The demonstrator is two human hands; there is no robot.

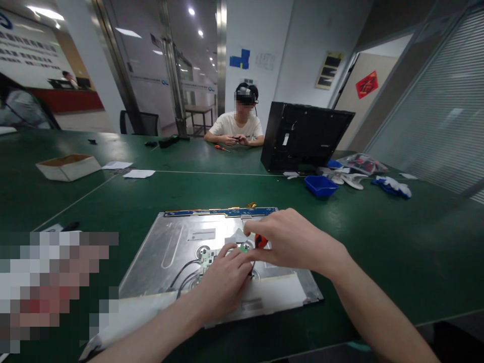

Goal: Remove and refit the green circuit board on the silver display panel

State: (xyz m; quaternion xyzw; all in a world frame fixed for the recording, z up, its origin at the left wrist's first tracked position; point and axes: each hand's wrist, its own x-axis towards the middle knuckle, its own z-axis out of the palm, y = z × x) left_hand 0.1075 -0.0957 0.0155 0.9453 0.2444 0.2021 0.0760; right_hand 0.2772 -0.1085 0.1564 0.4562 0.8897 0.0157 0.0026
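Right hand (285, 237), its grip closed round an orange-handled screwdriver (260, 241)
The tool seems to point down, right of the visible circuit board (207, 258) on the metal panel (151, 264); left hand (228, 276) over the board, hold unclear.

A person (240, 123) in a white shirt sits near the top middle. Right of them stands a big black screen (310, 136) (its back faces us), with a blue tray (320, 187) just below. An open box (71, 173) sits at the left, and a red sign (367, 84) hangs upper right.
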